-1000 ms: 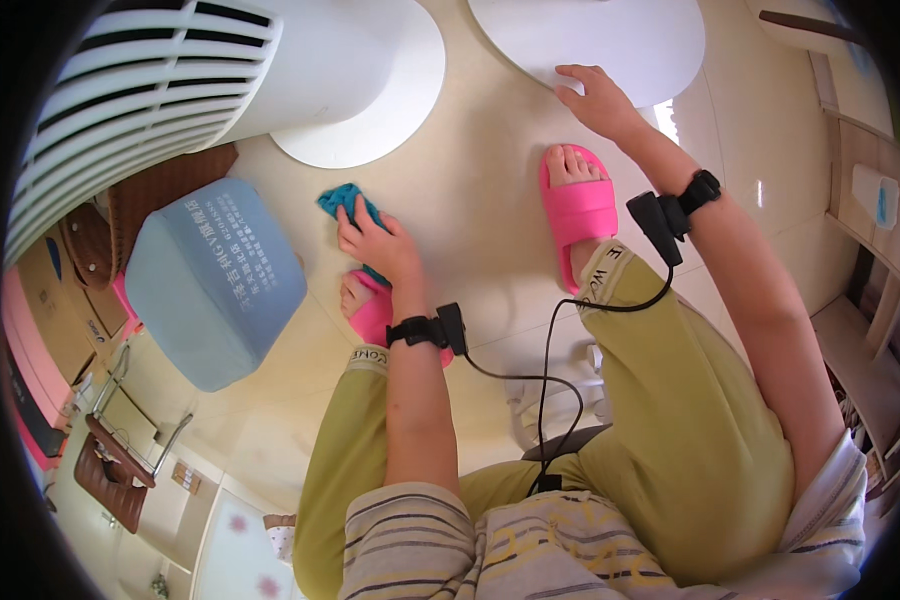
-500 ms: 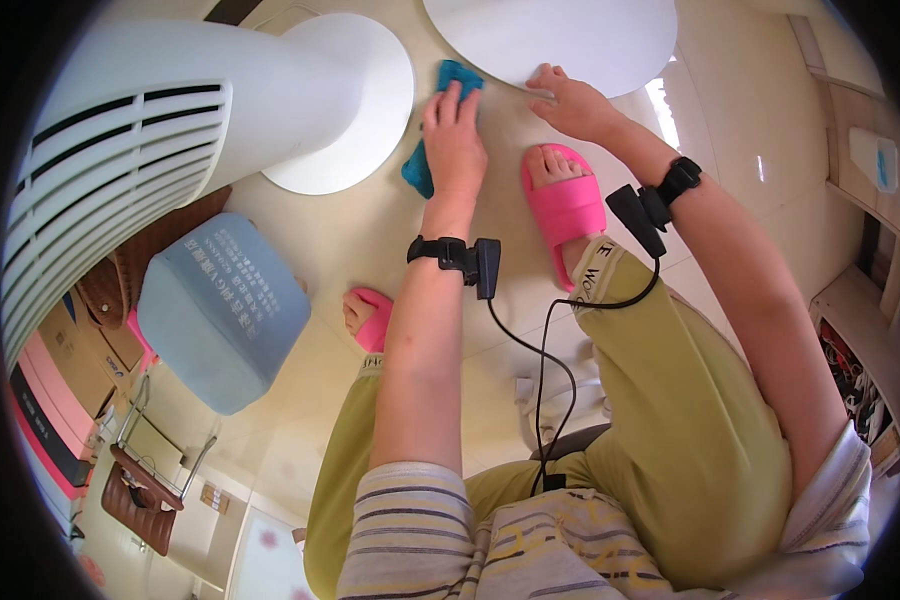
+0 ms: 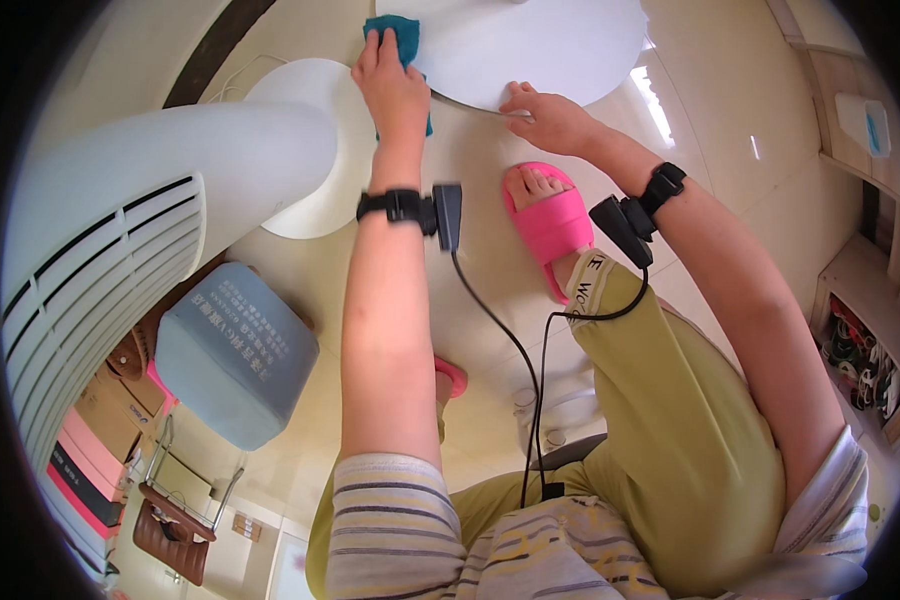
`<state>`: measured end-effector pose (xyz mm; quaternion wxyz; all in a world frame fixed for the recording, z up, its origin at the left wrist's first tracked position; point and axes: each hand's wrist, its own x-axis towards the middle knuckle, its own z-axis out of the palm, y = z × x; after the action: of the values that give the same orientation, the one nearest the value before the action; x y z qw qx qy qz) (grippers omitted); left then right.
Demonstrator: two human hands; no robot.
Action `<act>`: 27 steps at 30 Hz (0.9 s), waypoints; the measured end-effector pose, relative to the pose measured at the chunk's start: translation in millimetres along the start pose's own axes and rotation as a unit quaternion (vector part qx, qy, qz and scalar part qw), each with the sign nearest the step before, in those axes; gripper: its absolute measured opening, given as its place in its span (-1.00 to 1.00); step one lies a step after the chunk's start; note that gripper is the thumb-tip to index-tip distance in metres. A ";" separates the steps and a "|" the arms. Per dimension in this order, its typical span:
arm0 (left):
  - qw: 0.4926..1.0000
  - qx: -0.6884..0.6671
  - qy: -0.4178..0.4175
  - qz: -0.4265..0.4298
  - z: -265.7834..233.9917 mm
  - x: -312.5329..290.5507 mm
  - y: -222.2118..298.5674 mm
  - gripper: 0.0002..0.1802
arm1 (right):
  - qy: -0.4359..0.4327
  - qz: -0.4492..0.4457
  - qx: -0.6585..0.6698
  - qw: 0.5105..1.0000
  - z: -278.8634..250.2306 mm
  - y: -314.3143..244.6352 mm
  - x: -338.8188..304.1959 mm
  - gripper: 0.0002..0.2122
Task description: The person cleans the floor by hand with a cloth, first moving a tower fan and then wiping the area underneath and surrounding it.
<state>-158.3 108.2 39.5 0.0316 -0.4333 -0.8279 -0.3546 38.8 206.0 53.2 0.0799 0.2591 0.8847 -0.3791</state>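
Observation:
A teal cloth (image 3: 398,38) lies under my left hand (image 3: 394,95). The fingers press on it at the left edge of a large white round disc (image 3: 540,50), and part of the cloth shows beneath the palm. At the near rim of that disc is my right hand (image 3: 555,122), its thumb and fingers closed on the edge. The disc's far part is cut off by the top of the picture. To the left stands a white slatted appliance (image 3: 120,250) on its own round white base (image 3: 315,215).
A blue-grey stool (image 3: 235,350) stands at left, by a brown chair (image 3: 173,530) and stacked boxes (image 3: 105,445). My foot in a pink slipper (image 3: 555,225) is below the disc. Black cables (image 3: 505,330) hang from my wrist straps. Shelving (image 3: 870,330) lines the right.
My left hand has moved forward and left with the cloth, up to the large disc's left side. My right hand stays on the rim. The whole view has shifted a little.

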 end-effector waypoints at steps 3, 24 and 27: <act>0.989 0.133 -0.035 0.050 15.2 -2.6 -21.1 -0.50 | -0.077 0.022 0.016 0.997 -6.4 -18.8 5.2 -0.69; 0.975 0.075 -0.123 0.168 36.9 23.3 6.1 -0.49 | 0.058 0.082 0.040 0.994 -32.9 -3.7 -4.8 -0.73; 0.976 0.074 -0.112 0.174 36.4 24.4 8.8 -0.50 | 0.187 0.040 -0.001 0.982 -21.5 13.4 -4.5 -0.75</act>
<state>-157.7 150.8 25.9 0.0315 -0.6043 -0.7620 -0.2306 50.8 227.4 61.3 -0.0710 0.3607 0.8734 -0.3193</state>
